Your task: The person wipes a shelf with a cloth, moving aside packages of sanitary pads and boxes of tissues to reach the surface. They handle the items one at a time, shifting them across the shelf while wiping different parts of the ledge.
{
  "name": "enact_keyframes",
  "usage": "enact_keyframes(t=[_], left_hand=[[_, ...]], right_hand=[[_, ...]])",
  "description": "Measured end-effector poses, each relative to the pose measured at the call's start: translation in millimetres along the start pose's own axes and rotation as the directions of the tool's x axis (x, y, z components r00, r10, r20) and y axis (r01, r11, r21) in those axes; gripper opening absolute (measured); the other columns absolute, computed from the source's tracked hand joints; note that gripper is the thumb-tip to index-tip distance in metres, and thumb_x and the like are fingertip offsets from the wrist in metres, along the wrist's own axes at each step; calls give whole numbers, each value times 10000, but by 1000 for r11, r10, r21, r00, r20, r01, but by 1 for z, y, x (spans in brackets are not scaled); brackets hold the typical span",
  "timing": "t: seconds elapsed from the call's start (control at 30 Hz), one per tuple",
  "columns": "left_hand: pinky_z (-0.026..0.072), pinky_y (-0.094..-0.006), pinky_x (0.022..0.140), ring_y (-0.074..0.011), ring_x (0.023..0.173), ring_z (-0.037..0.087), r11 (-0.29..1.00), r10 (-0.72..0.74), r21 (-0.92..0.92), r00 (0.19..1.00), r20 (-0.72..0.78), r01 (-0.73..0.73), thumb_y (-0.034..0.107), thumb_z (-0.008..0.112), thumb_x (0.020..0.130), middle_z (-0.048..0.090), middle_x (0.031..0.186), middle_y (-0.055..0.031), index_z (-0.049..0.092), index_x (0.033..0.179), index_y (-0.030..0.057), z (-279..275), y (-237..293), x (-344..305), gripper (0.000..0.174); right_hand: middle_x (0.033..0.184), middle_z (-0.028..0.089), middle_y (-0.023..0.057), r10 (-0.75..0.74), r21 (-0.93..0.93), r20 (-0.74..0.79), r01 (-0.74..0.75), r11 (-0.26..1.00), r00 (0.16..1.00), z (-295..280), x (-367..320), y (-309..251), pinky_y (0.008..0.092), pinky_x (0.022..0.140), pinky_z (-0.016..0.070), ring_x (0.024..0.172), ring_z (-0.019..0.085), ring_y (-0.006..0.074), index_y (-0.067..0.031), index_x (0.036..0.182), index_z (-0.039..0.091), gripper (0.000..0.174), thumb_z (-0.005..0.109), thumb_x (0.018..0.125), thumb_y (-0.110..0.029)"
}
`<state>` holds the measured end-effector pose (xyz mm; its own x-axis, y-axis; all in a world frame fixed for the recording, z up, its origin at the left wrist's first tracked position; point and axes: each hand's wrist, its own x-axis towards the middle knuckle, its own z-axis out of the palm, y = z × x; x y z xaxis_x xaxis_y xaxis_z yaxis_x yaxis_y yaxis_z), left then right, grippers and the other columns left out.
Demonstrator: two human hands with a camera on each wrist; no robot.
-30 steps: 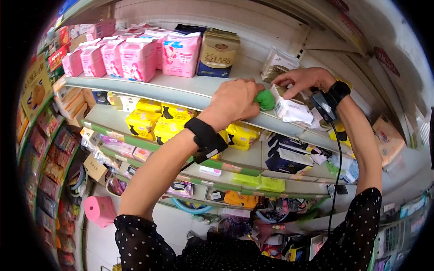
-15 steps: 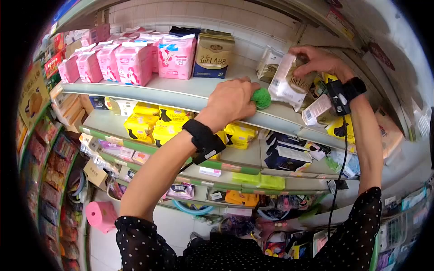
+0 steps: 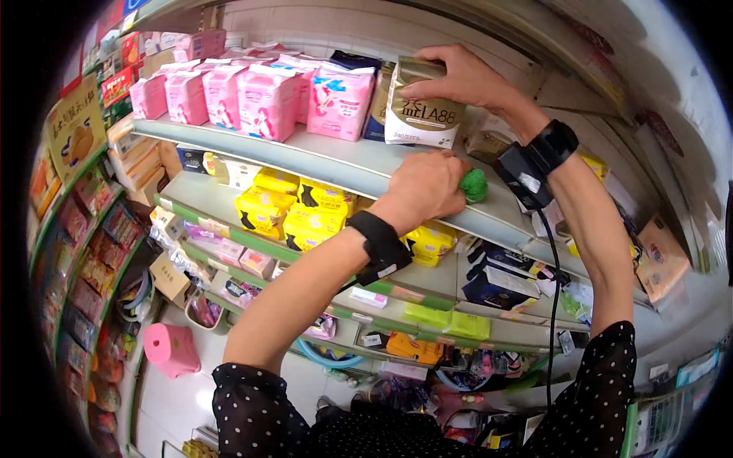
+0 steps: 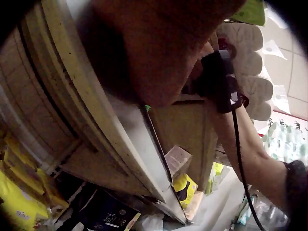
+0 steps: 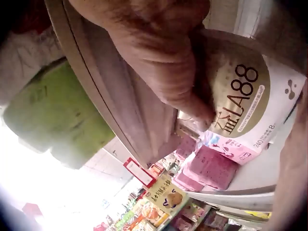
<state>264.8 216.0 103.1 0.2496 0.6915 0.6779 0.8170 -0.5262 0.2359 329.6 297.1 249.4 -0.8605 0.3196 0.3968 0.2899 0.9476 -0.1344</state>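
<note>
In the head view, my right hand [image 3: 469,75] grips the upper part of a gold-and-white sanitary pad pack [image 3: 424,114], marked LA88, thumb and fingers on either side. The pack stands upright at the top shelf, partly covering a gold-and-blue pack [image 3: 378,107] to its left. The right wrist view shows the same pack [image 5: 250,101] close up, with the hand [image 5: 159,53] across its top. My left hand [image 3: 429,183] is at the front edge of that shelf, fingers curled round a green, fuzzy bunched cloth [image 3: 473,185] that sticks out on its right.
Pink packs [image 3: 267,103] line the top shelf [image 3: 252,145] on the left. Further right lies another gold pack [image 3: 489,141], half behind the right wrist. Yellow packs [image 3: 313,225] fill the shelf below. A pink stool [image 3: 172,349] stands on the floor at lower left.
My right hand has lifted the gold-and-white pack from the shelf's right part and carried it left, beside the gold-and-blue pack. The left hand stays at the shelf edge with the green cloth.
</note>
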Motion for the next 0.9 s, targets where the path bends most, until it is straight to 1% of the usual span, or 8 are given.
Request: enact_keyframes(t=[0.1, 0.23, 0.33, 0.37, 0.5, 0.6, 0.77, 0.9], left_hand=[[510, -453, 722, -374, 796, 630, 999, -11, 32, 1000, -24, 12, 236, 612, 674, 639, 831, -189, 641, 772, -4, -3, 2, -1, 261], [511, -457, 714, -378, 777, 631, 1000, 8, 26, 999, -39, -7, 264, 625, 674, 639, 841, -199, 622, 808, 8, 1, -4, -3, 288], [512, -459, 720, -377, 778, 633, 998, 33, -55, 993, -114, -40, 267, 624, 680, 642, 855, -208, 617, 859, 14, 6, -7, -2, 310], [512, -459, 727, -376, 786, 634, 999, 17, -46, 995, -98, -22, 259, 618, 684, 643, 862, -209, 613, 868, 15, 7, -7, -3, 305], [507, -456, 759, -362, 832, 638, 997, -68, 32, 997, 43, 66, 213, 586, 700, 653, 899, -189, 635, 932, 44, -6, 4, 0, 291], [507, -454, 761, -358, 841, 641, 999, -17, 31, 1000, 6, 17, 185, 565, 704, 657, 925, -160, 654, 1025, 89, 6, -2, 1, 347], [510, -454, 756, -359, 847, 639, 1000, -9, 7, 1000, 30, 9, 164, 561, 703, 652, 957, -152, 651, 1077, 105, 0, 0, 2, 389], [506, -457, 774, -366, 866, 630, 1000, 1, -11, 1000, 30, -1, 142, 560, 707, 643, 960, -163, 643, 1078, 85, 2, 0, 3, 384]], right_hand=[[799, 680, 107, -2, 35, -10, 2, 999, 1000, 16, 22, 0, 315, 663, 498, 706, 632, 173, -7, 920, 690, 516, 779, 673, -451], [875, 681, 142, 112, 0, 16, -112, 994, 994, 45, 30, 5, 325, 703, 500, 785, 650, 217, -1, 984, 672, 590, 776, 660, -483], [937, 654, 103, 60, -52, -143, -68, 996, 988, 69, 19, 13, 274, 748, 479, 831, 587, 124, -12, 1096, 630, 585, 766, 719, -438], [1017, 646, 111, 43, -101, -175, -61, 993, 984, 69, 17, 16, 292, 800, 479, 922, 586, 149, -18, 1173, 594, 636, 761, 730, -441], [1034, 652, 83, 59, 60, -126, -52, 997, 990, 30, 10, 14, 290, 812, 473, 957, 584, 147, -24, 1158, 622, 573, 728, 779, -441], [1026, 652, 77, 151, 110, -179, -133, 985, 972, -14, -2, 42, 277, 820, 466, 949, 580, 131, -23, 1139, 636, 509, 695, 822, -416], [1132, 630, 106, 414, -282, -29, -405, 870, 910, -61, -41, 151, 291, 913, 440, 1060, 569, 184, -14, 1210, 580, 540, 679, 839, -393], [1239, 559, 171, 551, -464, 36, -474, 748, 834, -48, -85, 166, 320, 963, 417, 1145, 526, 250, -6, 1294, 491, 686, 729, 781, -395]])
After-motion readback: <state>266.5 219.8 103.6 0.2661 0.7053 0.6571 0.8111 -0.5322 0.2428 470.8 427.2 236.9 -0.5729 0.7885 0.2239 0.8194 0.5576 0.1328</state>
